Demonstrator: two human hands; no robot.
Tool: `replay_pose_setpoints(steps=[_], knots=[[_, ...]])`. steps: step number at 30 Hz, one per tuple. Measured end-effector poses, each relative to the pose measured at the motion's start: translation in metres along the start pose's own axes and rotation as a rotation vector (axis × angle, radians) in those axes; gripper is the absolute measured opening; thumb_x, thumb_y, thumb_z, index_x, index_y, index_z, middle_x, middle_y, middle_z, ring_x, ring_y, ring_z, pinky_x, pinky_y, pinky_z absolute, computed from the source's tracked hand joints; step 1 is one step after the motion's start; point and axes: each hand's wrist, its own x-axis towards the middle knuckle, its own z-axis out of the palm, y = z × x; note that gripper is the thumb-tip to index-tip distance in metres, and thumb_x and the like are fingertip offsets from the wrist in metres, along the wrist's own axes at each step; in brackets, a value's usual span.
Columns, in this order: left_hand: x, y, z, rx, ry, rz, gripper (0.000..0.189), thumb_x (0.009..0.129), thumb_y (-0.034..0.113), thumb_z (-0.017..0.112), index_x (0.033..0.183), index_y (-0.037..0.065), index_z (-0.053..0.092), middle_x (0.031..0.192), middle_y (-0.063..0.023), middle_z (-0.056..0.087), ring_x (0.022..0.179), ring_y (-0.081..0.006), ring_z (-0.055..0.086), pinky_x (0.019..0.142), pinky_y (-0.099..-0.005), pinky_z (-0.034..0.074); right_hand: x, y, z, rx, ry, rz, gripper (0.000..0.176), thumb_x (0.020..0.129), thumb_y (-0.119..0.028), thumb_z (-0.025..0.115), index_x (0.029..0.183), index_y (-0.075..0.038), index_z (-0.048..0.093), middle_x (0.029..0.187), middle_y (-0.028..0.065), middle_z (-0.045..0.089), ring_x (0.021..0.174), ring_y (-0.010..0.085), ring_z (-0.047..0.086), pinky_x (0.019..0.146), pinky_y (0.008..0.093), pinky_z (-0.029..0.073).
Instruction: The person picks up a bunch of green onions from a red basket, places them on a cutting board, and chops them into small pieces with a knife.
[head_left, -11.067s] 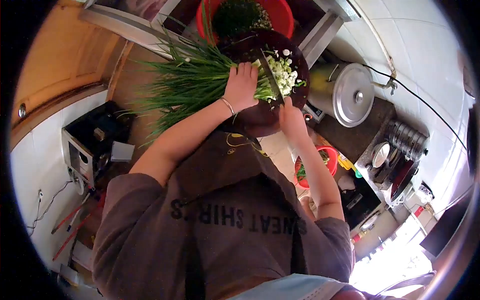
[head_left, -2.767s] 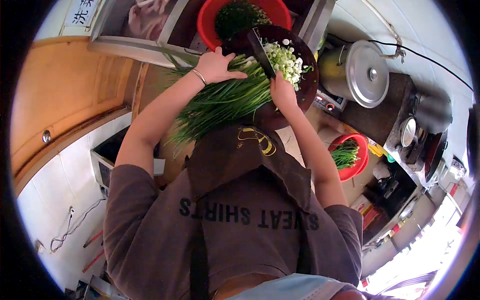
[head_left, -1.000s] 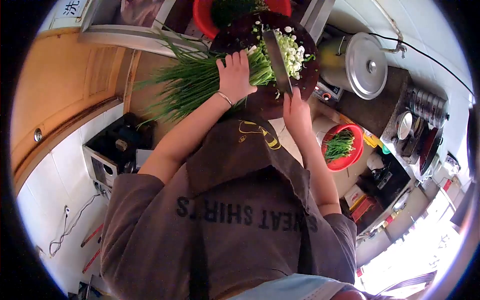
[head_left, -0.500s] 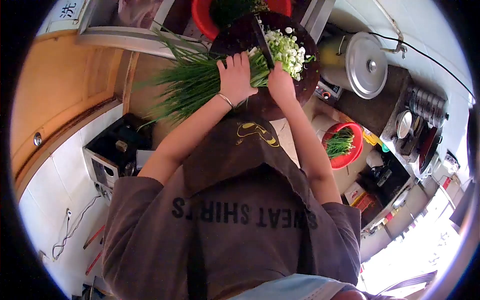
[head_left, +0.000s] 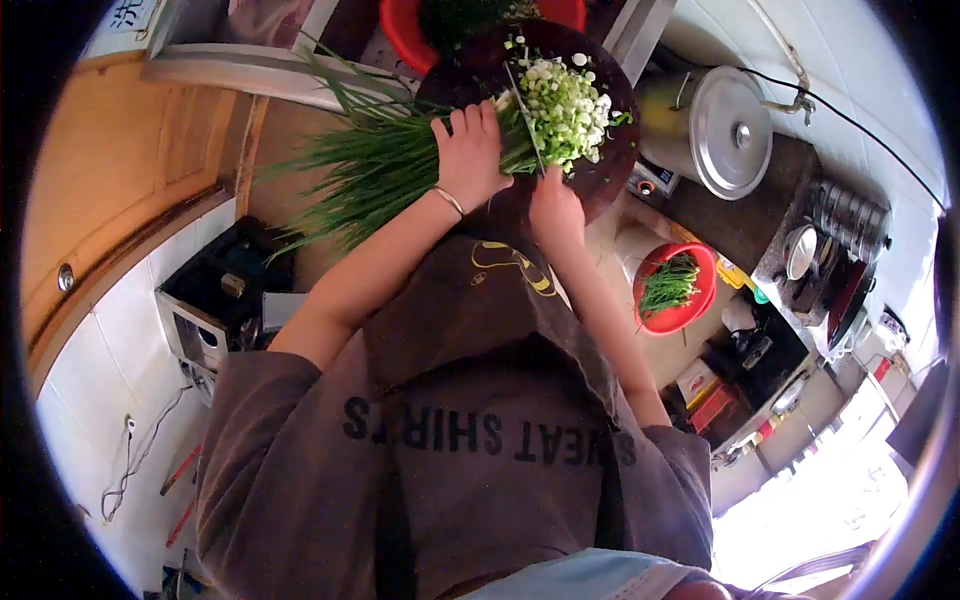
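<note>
A large bunch of green onions (head_left: 370,165) lies across a dark round chopping board (head_left: 605,185), its long green leaves hanging over the left side. My left hand (head_left: 470,150) presses on the bunch near its cut end, fingers bent over the stalks. My right hand (head_left: 556,210) is closed round the handle of a kitchen knife (head_left: 526,118). The blade stands on edge at the cut end of the stalks, just right of my left fingers. Chopped green onion (head_left: 570,108), white and pale green, is heaped on the board to the right of the blade.
Behind the board sits a red basin (head_left: 400,35) with greens inside. A red bucket (head_left: 675,318) holding more green onions stands low on the right. Farther right are a large lidded pot (head_left: 735,135) and stacked metal pans (head_left: 850,215). A wooden door (head_left: 120,190) is at left.
The knife blade has tipped from leaning to nearly upright, and my right hand has shifted slightly down and left. My left hand stays on the bunch.
</note>
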Motion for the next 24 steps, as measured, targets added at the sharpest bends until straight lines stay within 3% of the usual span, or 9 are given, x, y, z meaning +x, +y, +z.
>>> replay_pose_setpoints(steps=[5, 8, 14, 16, 18, 21, 24], knots=[[-0.002, -0.002, 0.000, 0.046, -0.002, 0.010, 0.108, 0.046, 0.046, 0.085, 0.132, -0.002, 0.039, 0.113, -0.0119, 0.049, 0.106, -0.0279, 0.047, 0.095, -0.0540, 0.034, 0.059, -0.022, 0.001, 0.008, 0.082, -0.064, 0.021, 0.089, -0.013, 0.050, 0.104, -0.002, 0.043, 0.076, 0.0274, 0.064, 0.071, 0.0448, 0.064, 0.062, 0.0535, 0.052], [-0.006, -0.005, -0.001, 0.052, 0.011, 0.045, 0.106, 0.047, 0.048, 0.083, 0.131, -0.001, 0.039, 0.112, -0.0116, 0.049, 0.105, -0.0278, 0.047, 0.094, -0.0542, 0.034, 0.065, 0.004, -0.002, 0.160, 0.150, -0.129, 0.020, 0.090, -0.014, 0.049, 0.102, 0.001, 0.043, 0.076, 0.0290, 0.063, 0.072, 0.0470, 0.063, 0.064, 0.0542, 0.051], [-0.009, -0.011, -0.001, 0.039, -0.047, 0.061, 0.109, 0.048, 0.048, 0.084, 0.134, -0.001, 0.039, 0.123, -0.0156, 0.050, 0.113, -0.0301, 0.047, 0.095, -0.0545, 0.033, -0.012, 0.003, -0.052, 0.073, 0.046, -0.164, 0.020, 0.094, -0.017, 0.047, 0.104, 0.000, 0.043, 0.073, 0.0277, 0.061, 0.071, 0.0470, 0.061, 0.061, 0.0549, 0.048], [-0.009, -0.012, 0.000, 0.010, 0.052, 0.085, 0.102, 0.046, 0.043, 0.084, 0.129, 0.000, 0.041, 0.112, -0.0125, 0.050, 0.106, -0.0286, 0.047, 0.093, -0.0534, 0.034, -0.014, 0.001, -0.054, -0.015, 0.001, -0.161, 0.018, 0.093, -0.015, 0.049, 0.102, 0.000, 0.044, 0.071, 0.0276, 0.060, 0.069, 0.0470, 0.059, 0.059, 0.0552, 0.046], [-0.008, -0.013, 0.001, 0.024, 0.060, 0.082, 0.102, 0.046, 0.043, 0.084, 0.129, 0.000, 0.042, 0.112, -0.0124, 0.050, 0.105, -0.0285, 0.047, 0.093, -0.0532, 0.034, -0.008, 0.003, -0.043, -0.093, -0.122, -0.060, 0.022, 0.094, -0.018, 0.044, 0.109, -0.002, 0.042, 0.075, 0.0266, 0.064, 0.074, 0.0461, 0.063, 0.066, 0.0545, 0.050], [-0.008, -0.012, 0.002, 0.029, 0.044, 0.085, 0.102, 0.046, 0.043, 0.084, 0.129, 0.000, 0.042, 0.111, -0.0122, 0.050, 0.105, -0.0281, 0.048, 0.093, -0.0530, 0.034, 0.041, -0.002, -0.008, -0.094, -0.047, -0.140, 0.019, 0.093, -0.017, 0.044, 0.106, -0.003, 0.042, 0.075, 0.0272, 0.064, 0.075, 0.0467, 0.063, 0.068, 0.0550, 0.051], [-0.004, -0.014, 0.000, 0.023, 0.034, 0.086, 0.103, 0.046, 0.043, 0.084, 0.130, 0.000, 0.042, 0.112, -0.0121, 0.050, 0.105, -0.0276, 0.047, 0.094, -0.0527, 0.034, 0.076, -0.010, -0.013, -0.044, 0.002, -0.211, 0.019, 0.093, -0.016, 0.045, 0.105, -0.002, 0.042, 0.075, 0.0282, 0.063, 0.075, 0.0472, 0.063, 0.067, 0.0550, 0.051]])
